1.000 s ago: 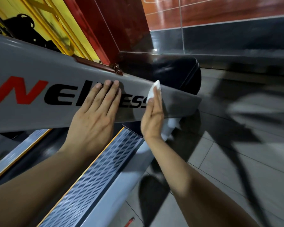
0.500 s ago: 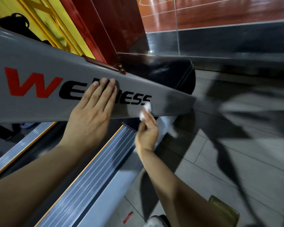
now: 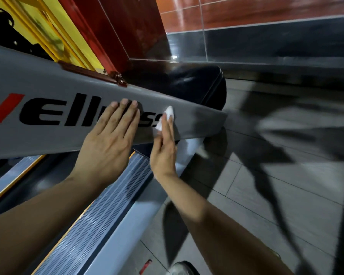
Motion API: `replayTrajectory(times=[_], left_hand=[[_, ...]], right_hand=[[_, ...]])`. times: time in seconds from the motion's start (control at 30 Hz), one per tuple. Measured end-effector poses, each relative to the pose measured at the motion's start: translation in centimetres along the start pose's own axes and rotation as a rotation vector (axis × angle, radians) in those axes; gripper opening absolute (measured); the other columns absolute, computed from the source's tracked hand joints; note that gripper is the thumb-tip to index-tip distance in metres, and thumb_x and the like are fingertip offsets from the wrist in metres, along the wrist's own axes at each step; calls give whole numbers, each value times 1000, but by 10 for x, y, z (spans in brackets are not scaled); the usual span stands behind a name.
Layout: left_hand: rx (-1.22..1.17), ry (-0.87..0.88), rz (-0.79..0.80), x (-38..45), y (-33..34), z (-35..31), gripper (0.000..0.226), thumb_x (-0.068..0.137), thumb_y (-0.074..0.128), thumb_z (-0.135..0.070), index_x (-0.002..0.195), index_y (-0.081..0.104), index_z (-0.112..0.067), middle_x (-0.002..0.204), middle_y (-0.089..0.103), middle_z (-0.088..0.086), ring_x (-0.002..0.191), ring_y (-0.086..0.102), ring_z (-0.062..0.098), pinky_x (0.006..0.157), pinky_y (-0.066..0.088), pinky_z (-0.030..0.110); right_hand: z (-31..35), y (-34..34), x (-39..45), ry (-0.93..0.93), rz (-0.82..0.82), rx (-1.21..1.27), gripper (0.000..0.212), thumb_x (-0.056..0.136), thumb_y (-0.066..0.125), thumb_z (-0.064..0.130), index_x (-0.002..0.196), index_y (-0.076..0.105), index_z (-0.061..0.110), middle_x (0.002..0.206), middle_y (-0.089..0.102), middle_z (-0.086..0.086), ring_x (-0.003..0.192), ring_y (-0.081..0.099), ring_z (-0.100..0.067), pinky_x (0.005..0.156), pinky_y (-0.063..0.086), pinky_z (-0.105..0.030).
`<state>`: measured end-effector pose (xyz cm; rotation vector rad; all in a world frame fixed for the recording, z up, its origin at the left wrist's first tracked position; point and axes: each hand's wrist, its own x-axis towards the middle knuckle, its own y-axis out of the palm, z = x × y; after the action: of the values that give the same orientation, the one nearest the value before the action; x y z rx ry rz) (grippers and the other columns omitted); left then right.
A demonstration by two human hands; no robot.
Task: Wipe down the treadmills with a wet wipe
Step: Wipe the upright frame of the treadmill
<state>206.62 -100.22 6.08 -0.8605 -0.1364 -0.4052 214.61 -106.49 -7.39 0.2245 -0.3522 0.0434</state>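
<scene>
Down by your feet, the toe of a pale shoe [image 3: 184, 267] and a small red scrap [image 3: 145, 266] sit on the grey floor tiles [image 3: 266, 195], which are glossy and crossed by long dark shadows. Just left of them runs the ribbed grey side rail [image 3: 91, 221] of the treadmill, edged with a thin orange strip. Your left hand [image 3: 107, 143] lies flat with straight fingers on the smooth grey upright [image 3: 48, 86], covering the middle of its black lettering; it grasps nothing and sits much as it did half a second ago. Your right hand [image 3: 164, 151] presses the wet wipe [image 3: 166, 118], a crumpled white wad, against the same upright just right of the lettering, fingers straight over it. Half a second ago that hand was lower, near the upright's bottom edge, with the wipe bunched at the fingertips; now it has slid up across the face. Beyond the upright's end sits the rounded, shiny black motor hood [image 3: 199, 84]. Farther back stand a dark red door frame [image 3: 115, 30], a yellow panel [image 3: 54, 30] and a glossy red-brown tiled wall [image 3: 266, 8] with a dark base band.
</scene>
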Motion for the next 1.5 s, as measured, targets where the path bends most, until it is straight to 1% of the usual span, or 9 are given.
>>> replayTrajectory(times=[0.13, 0.4, 0.63, 0.83, 0.9, 1.1, 1.33, 1.43, 1.5], left_hand=[[-7, 31, 48, 15, 15, -15, 66, 92, 31, -11, 155, 24, 8, 165, 17, 27, 155, 11, 39, 127, 9, 53], [-17, -7, 65, 38, 53, -46, 65, 95, 25, -14, 156, 19, 8, 166, 12, 26, 156, 7, 37, 127, 9, 52], [-53, -18, 75, 52, 86, -75, 64, 95, 31, -7, 156, 20, 9, 166, 14, 26, 155, 12, 39, 127, 9, 51], [-96, -11, 106, 72, 100, -86, 56, 98, 28, 0, 153, 25, 12, 162, 20, 30, 154, 17, 42, 125, 18, 54], [-104, -7, 126, 76, 102, -87, 62, 94, 33, 1, 154, 24, 10, 164, 18, 29, 154, 16, 40, 126, 16, 53], [-73, 26, 155, 103, 119, -94, 69, 90, 41, -3, 155, 22, 10, 165, 14, 27, 155, 13, 38, 128, 7, 50], [-25, 31, 163, 103, 131, -95, 72, 94, 45, -16, 157, 18, 8, 167, 10, 24, 156, 12, 39, 126, 10, 55], [-12, 25, 171, 104, 122, -97, 69, 97, 46, -17, 156, 20, 9, 166, 14, 25, 155, 14, 39, 126, 13, 54], [-7, -1, 184, 106, 116, -98, 68, 97, 45, -13, 156, 20, 8, 167, 14, 24, 156, 14, 37, 128, 10, 50]], right_hand=[[-47, -21, 44, 415, -108, 65, 50, 108, 37, 18, 158, 29, 20, 165, 23, -6, 152, 24, -22, 119, 19, -14], [-39, -33, 43, -240, 243, -55, 54, 104, 37, 6, 157, 28, 13, 168, 12, 1, 155, 11, -15, 124, 25, -38], [-148, -61, 108, 246, -103, -11, 48, 106, 38, 6, 154, 35, 7, 165, 25, -7, 153, 22, -17, 122, 24, -40], [-93, -60, 85, -308, 306, -3, 47, 100, 38, -11, 147, 38, -8, 158, 34, -19, 152, 24, -27, 123, 26, -49], [-106, -66, 98, -392, 285, -62, 42, 101, 41, -11, 143, 45, -10, 154, 40, -20, 149, 32, -26, 120, 31, -48], [-209, -109, 158, -22, 33, -59, 52, 97, 34, -13, 147, 45, 0, 156, 42, -11, 150, 31, -21, 120, 31, -49], [-289, -126, 203, 491, -221, 86, 46, 109, 34, 10, 154, 39, 20, 159, 36, 9, 143, 29, 4, 120, 20, -15], [-259, -112, 174, 345, -166, 61, 46, 108, 31, 7, 153, 36, 10, 163, 30, -4, 150, 23, -5, 125, 20, -33], [-218, -93, 128, 275, -15, 93, 45, 109, 30, 16, 154, 31, 22, 164, 27, -1, 151, 23, -9, 125, 22, -43]])
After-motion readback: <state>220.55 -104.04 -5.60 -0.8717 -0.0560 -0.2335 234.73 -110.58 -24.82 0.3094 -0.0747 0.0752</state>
